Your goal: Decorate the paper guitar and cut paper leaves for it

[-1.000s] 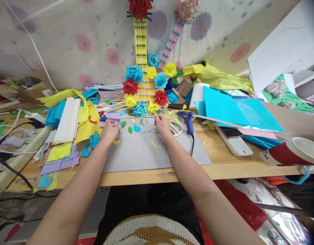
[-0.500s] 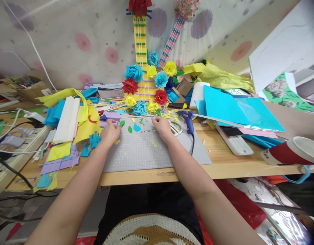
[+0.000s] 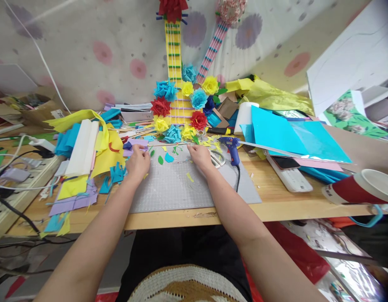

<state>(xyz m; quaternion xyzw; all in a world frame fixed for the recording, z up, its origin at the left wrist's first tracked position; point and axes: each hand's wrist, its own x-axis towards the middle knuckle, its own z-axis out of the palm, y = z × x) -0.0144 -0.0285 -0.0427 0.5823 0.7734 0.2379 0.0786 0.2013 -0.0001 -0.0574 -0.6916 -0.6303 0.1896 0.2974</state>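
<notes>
My left hand (image 3: 137, 162) rests at the far left edge of a grey cutting mat (image 3: 181, 191), fingers curled together beside a purple paper piece (image 3: 136, 144). What the fingers pinch is hidden. My right hand (image 3: 200, 155) lies on the mat's far side, fingers bent and closed at the end of a thin wooden stick (image 3: 169, 145). I cannot tell whether it grips the stick. Between the hands lie small green leaf cutouts (image 3: 160, 160) and a blue cutout (image 3: 169, 157). Scissors (image 3: 218, 158) lie just right of my right hand.
A paper guitar with several paper flowers (image 3: 178, 110) leans on the wall behind the mat. A blue glue gun (image 3: 232, 147) and blue sheets (image 3: 285, 134) lie to the right, with a red cup (image 3: 357, 188) at the table edge. Paper scraps and a white roll (image 3: 83, 147) crowd the left.
My left hand has shifted a little to the right, toward the leaf cutouts. My right hand has drawn back slightly from the stick's end toward me.
</notes>
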